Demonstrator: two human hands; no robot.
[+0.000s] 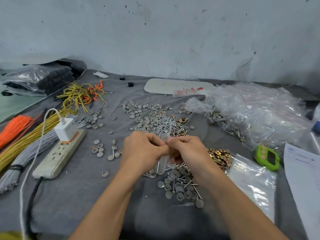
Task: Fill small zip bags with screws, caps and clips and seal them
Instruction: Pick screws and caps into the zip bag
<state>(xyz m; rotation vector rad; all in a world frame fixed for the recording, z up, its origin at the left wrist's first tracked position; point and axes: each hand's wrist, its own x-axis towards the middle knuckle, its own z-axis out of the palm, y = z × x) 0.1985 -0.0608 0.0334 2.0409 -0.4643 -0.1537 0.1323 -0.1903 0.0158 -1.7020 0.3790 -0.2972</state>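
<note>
Left hand (143,148) and right hand (188,149) both pinch the small zip bag (163,162) hanging just below the grip, so slide that pinch evenly along the strip to seal it fully.

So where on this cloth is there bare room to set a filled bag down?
Near edge, between the power strip and the left forearm. Also a narrow gap between the screw pile and the bag heap. Crowded: caps centre, wire bundles left.
</note>
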